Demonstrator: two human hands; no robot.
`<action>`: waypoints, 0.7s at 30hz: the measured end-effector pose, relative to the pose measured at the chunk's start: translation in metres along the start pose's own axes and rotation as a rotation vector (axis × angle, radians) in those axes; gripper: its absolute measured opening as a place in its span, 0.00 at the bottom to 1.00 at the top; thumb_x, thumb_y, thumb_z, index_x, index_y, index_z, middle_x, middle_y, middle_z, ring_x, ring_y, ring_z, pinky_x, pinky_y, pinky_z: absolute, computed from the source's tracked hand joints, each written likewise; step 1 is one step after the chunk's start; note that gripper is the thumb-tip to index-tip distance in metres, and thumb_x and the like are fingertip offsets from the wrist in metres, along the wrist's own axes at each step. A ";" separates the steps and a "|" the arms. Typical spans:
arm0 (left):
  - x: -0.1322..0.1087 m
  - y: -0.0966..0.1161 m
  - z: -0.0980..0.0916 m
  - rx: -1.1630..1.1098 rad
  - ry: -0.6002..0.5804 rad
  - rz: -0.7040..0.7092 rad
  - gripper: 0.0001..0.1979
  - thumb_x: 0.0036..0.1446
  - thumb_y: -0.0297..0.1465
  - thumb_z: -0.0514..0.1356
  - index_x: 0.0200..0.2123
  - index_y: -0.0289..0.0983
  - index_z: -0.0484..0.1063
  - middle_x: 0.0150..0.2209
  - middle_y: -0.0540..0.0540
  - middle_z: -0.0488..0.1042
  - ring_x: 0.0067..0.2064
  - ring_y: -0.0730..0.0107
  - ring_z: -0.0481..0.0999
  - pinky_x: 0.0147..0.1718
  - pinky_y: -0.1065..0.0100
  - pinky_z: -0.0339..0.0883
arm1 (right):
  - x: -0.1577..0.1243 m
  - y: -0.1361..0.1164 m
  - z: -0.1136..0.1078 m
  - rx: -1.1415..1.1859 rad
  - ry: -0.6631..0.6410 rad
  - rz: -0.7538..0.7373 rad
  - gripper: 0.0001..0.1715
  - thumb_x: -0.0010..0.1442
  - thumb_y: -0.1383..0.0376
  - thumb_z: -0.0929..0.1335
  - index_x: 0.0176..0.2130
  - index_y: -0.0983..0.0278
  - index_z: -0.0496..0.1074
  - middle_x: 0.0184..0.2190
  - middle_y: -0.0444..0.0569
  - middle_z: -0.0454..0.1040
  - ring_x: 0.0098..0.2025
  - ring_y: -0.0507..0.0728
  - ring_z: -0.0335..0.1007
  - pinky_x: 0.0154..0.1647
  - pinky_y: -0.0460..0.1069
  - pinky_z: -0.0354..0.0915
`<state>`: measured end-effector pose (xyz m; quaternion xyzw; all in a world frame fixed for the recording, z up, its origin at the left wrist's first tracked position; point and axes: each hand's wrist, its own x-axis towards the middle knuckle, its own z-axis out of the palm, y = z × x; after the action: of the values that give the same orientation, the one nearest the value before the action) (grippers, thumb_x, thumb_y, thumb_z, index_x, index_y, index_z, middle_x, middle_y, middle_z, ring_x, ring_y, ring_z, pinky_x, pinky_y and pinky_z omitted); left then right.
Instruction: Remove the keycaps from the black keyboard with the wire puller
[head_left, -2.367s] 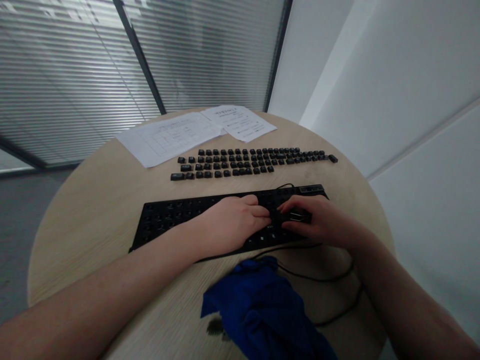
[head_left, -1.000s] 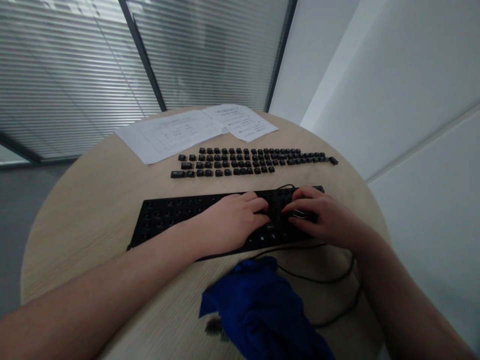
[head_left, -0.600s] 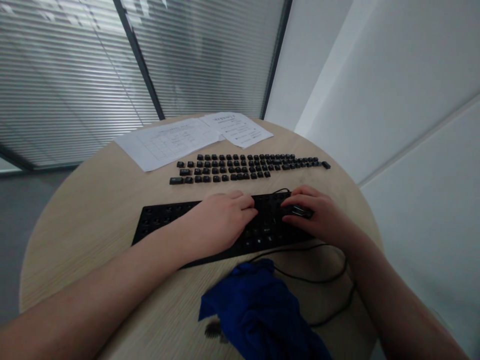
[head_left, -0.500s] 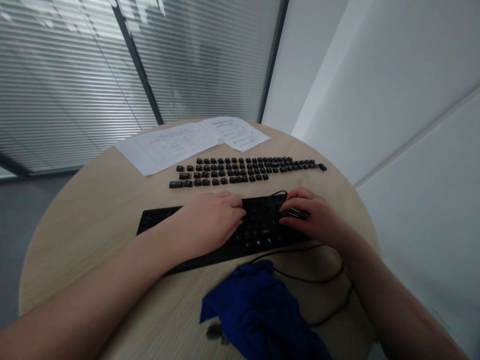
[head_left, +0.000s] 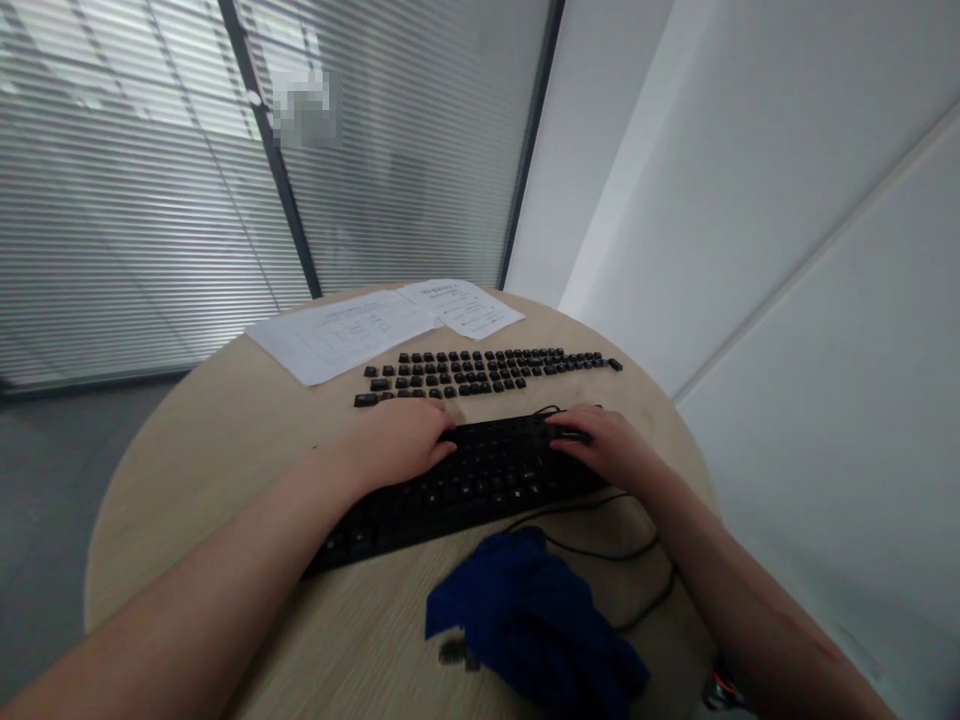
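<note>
A black keyboard (head_left: 480, 485) with no keycaps on it lies slantwise on the round wooden table (head_left: 225, 450), its left end nearer to me. My left hand (head_left: 397, 445) lies flat on its upper left part, fingers stretched toward the far edge. My right hand (head_left: 604, 448) rests on the keyboard's far right corner, its fingers curled over something small and dark that I cannot make out. Beyond the keyboard, several loose black keycaps (head_left: 487, 366) sit in neat rows.
Two printed paper sheets (head_left: 352, 332) lie at the table's far edge. A crumpled blue cloth (head_left: 532, 620) sits near me, with the keyboard's black cable (head_left: 637, 555) looping beside it. Blinds and a white wall stand behind the table.
The keyboard has turned, its left end swinging toward me. My left hand has slid left along it and the right hand has stayed at the right end. My view has lifted.
</note>
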<state>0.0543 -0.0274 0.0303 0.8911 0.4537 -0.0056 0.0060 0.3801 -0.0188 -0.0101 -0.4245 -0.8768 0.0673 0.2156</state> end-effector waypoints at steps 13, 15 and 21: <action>0.002 -0.011 0.004 -0.032 0.025 -0.019 0.14 0.64 0.35 0.59 0.46 0.38 0.82 0.47 0.38 0.82 0.48 0.53 0.81 0.49 0.57 0.73 | -0.001 0.002 0.006 0.090 0.088 0.149 0.21 0.59 0.69 0.75 0.52 0.59 0.75 0.43 0.50 0.86 0.49 0.64 0.83 0.53 0.58 0.74; 0.003 -0.012 0.006 -0.026 0.020 -0.039 0.15 0.64 0.36 0.59 0.47 0.37 0.82 0.47 0.36 0.82 0.48 0.51 0.81 0.49 0.56 0.73 | 0.000 0.001 0.006 0.045 0.063 0.167 0.16 0.58 0.68 0.75 0.48 0.60 0.77 0.41 0.50 0.86 0.46 0.63 0.83 0.51 0.58 0.74; 0.004 -0.014 0.013 -0.045 0.005 -0.028 0.15 0.65 0.36 0.59 0.46 0.37 0.82 0.46 0.35 0.82 0.48 0.48 0.82 0.49 0.53 0.74 | 0.003 -0.004 -0.004 -0.065 0.049 0.188 0.11 0.61 0.67 0.73 0.45 0.60 0.81 0.42 0.51 0.84 0.46 0.63 0.81 0.50 0.57 0.72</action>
<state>0.0456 -0.0159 0.0175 0.8843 0.4662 0.0067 0.0251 0.3770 -0.0195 -0.0041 -0.5133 -0.8292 0.0480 0.2159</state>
